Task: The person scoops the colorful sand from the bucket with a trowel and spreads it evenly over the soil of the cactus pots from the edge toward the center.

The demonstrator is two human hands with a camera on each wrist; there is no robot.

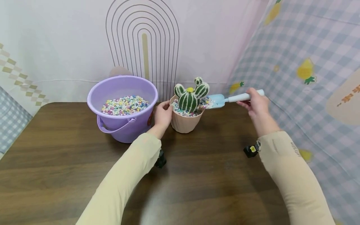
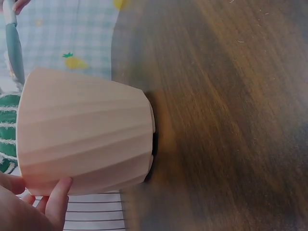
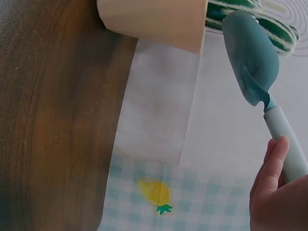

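A pink ribbed flowerpot point(image 1: 185, 122) holds a knitted green-and-white cactus point(image 1: 189, 101) with a yellow top, set among multicoloured pebbles. My left hand point(image 1: 163, 115) grips the pot's left side near the rim; in the left wrist view its fingers point(image 2: 58, 202) lie against the pot wall. By its pale handle, my right hand point(image 1: 257, 103) holds a light blue trowel point(image 1: 217, 100). The trowel's blade carries pebbles point(image 1: 206, 102) and its tip is over the pot's right rim, beside the cactus. From the right wrist view only the blade's underside shows.
Left of the pot stands a purple bucket point(image 1: 123, 128) with pebbles point(image 1: 125, 105) inside and its handle hanging at the front. Both stand on a brown wooden table point(image 1: 197, 175). Behind is a white patterned cloth point(image 1: 202, 40), and a checked cloth point(image 1: 281, 56) hangs at the right.
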